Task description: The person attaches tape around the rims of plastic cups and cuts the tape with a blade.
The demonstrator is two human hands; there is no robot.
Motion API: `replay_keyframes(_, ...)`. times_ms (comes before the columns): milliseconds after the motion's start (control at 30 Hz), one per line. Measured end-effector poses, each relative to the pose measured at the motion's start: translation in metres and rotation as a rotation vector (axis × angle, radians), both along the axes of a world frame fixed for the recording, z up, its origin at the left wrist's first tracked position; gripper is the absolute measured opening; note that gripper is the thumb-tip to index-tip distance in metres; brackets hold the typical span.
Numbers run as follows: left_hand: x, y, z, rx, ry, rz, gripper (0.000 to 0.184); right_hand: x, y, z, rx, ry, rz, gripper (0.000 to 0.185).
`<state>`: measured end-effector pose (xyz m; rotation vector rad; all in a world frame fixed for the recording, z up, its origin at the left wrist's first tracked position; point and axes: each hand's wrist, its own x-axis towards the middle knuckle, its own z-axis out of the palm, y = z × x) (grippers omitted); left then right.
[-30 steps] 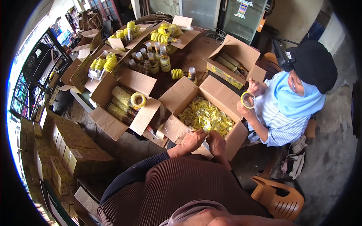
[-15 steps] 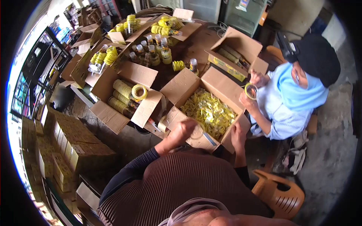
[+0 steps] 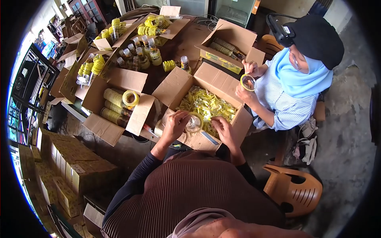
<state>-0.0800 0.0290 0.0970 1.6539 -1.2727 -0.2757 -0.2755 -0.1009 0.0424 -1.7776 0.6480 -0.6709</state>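
Note:
My left hand (image 3: 176, 127) is closed on the edge of a clear round plastic piece with a yellow rim (image 3: 194, 122), tilted over the near side of an open cardboard box (image 3: 168, 91). Inside that box lies a heap of small yellow-and-clear strips (image 3: 210, 104). My right hand (image 3: 224, 134) is over the box's near right part, just right of the round piece. Its fingers are curled together, and what they hold, if anything, is too small to name. A blue-grey flat strip (image 3: 209, 139) lies on the near flap.
A co-worker (image 3: 295, 87) at the right holds a similar yellow-rimmed round piece (image 3: 248, 82). Another open box (image 3: 105, 129) at left holds stacked yellow-ringed rolls. Clear-topped containers (image 3: 145, 55) stand on the table behind. An orange chair (image 3: 295, 190) is near my right side.
My right hand has moved from the box's right side in over its contents. My left hand now holds the round piece up near the strips. The camera view has shifted slightly.

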Motion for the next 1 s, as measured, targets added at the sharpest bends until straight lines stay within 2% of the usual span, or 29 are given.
replay_keyframes(67, -0.003, 0.001, -0.006, 0.106, 0.167, -0.045, 0.021, 0.005, 0.009, 0.011, 0.273, -0.102, 0.077, 0.018)
replay_keyframes(100, -0.007, 0.002, -0.001, 0.201, 0.316, -0.086, 0.028, 0.009, 0.012, 0.018, 0.162, -0.119, 0.11, 0.018)
replay_keyframes(133, -0.007, 0.001, -0.001, 0.201, 0.315, -0.091, 0.028, 0.01, 0.013, 0.019, 0.161, -0.12, 0.105, 0.018)
replay_keyframes(200, -0.008, 0.0, -0.005, 0.056, 0.035, -0.153, 0.034, 0.011, 0.013, 0.019, 0.297, -0.115, 0.106, 0.017)
replay_keyframes(233, -0.006, 0.001, -0.009, 0.159, 0.188, -0.181, 0.048, 0.012, 0.012, 0.019, 0.326, -0.128, 0.062, 0.014)
replay_keyframes(267, -0.007, 0.001, -0.006, 0.161, 0.191, -0.183, 0.048, 0.011, 0.011, 0.019, 0.327, -0.126, 0.06, 0.014)
replay_keyframes(333, -0.01, 0.002, 0.002, 0.078, 0.198, -0.283, 0.076, 0.01, 0.009, 0.017, 0.457, -0.173, -0.012, 0.013)
replay_keyframes(367, -0.011, 0.001, -0.003, 0.067, 0.072, -0.266, 0.094, 0.011, 0.01, 0.018, 0.499, -0.201, -0.053, 0.014)
replay_keyframes(400, -0.013, 0.0, -0.008, 0.069, 0.075, -0.268, 0.094, 0.011, 0.012, 0.019, 0.501, -0.198, -0.056, 0.014)
replay_keyframes(467, -0.018, -0.004, -0.016, -0.039, -0.259, -0.172, 0.086, 0.01, 0.017, 0.024, 0.603, -0.175, 0.0, 0.015)
replay_keyframes(500, -0.017, -0.006, -0.026, -0.049, -0.184, -0.191, 0.075, 0.01, 0.019, 0.022, 0.587, -0.171, 0.055, 0.017)
replay_keyframes(600, -0.014, -0.004, -0.033, 0.013, -0.076, -0.247, 0.067, 0.008, 0.015, 0.016, 0.659, -0.216, 0.083, 0.021)
replay_keyframes(633, -0.016, -0.004, -0.034, -0.039, 0.032, -0.232, 0.06, 0.008, 0.011, 0.009, 0.612, -0.124, 0.019, 0.022)
replay_keyframes(667, -0.015, -0.003, -0.037, -0.039, 0.032, -0.231, 0.06, 0.007, 0.007, -0.003, 0.612, -0.125, 0.02, 0.022)
replay_keyframes(733, -0.009, -0.001, -0.048, 0.025, 0.217, -0.264, 0.06, 0.004, 0.004, -0.027, -0.191, 0.127, -0.025, 0.019)
replay_keyframes(767, -0.008, 0.001, -0.045, 0.024, 0.215, -0.263, 0.06, -0.001, 0.005, -0.036, -0.261, 0.25, 0.007, 0.027)
replay_keyframes(800, -0.008, 0.003, -0.039, 0.052, 0.26, -0.252, 0.062, -0.005, 0.009, -0.045, -0.264, 0.247, 0.009, 0.027)
replay_keyframes(867, -0.004, 0.007, -0.042, 0.078, 0.304, -0.238, 0.064, -0.012, 0.017, -0.06, -0.565, 0.461, -0.01, 0.034)
replay_keyframes(933, 0.0, 0.008, -0.057, 0.054, 0.478, -0.247, 0.064, -0.017, 0.017, -0.07, -0.469, 0.536, 0.04, 0.038)
replay_keyframes(1000, -0.003, 0.009, -0.051, 0.027, 0.502, -0.219, 0.067, -0.02, 0.015, -0.076, -0.32, 0.57, 0.059, 0.033)
